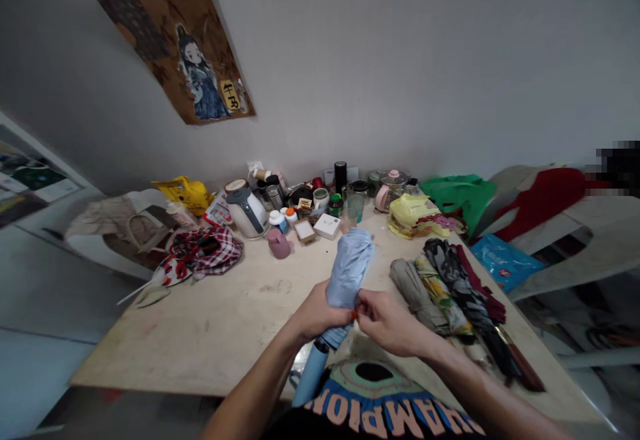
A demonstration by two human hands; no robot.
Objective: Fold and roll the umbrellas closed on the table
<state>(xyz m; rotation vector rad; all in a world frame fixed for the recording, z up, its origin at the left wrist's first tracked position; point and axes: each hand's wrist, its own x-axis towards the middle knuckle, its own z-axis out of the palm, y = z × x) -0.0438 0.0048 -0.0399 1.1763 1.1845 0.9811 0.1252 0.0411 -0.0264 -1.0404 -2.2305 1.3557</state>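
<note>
A light blue folding umbrella (349, 270) stands tilted in front of me, rolled up, its canopy end pointing away and its blue handle (310, 373) towards my body. My left hand (323, 310) is wrapped around the lower part of the rolled canopy. On the other side, my right hand (383, 313) is closed in a pinch against the canopy's edge, close to my left thumb. The small part between its fingertips is hidden. To the right lie several folded umbrellas side by side, among them a grey one (417, 293) and a yellow patterned one (443, 293).
Along the wall stand a kettle (246, 213), a pink cup (279, 243), a white box (327, 226), a glass pot (393, 190) and a yellow bag (413, 217). A checked cloth bag (220, 251) lies at the table's left. Chairs flank the wooden table (200, 340).
</note>
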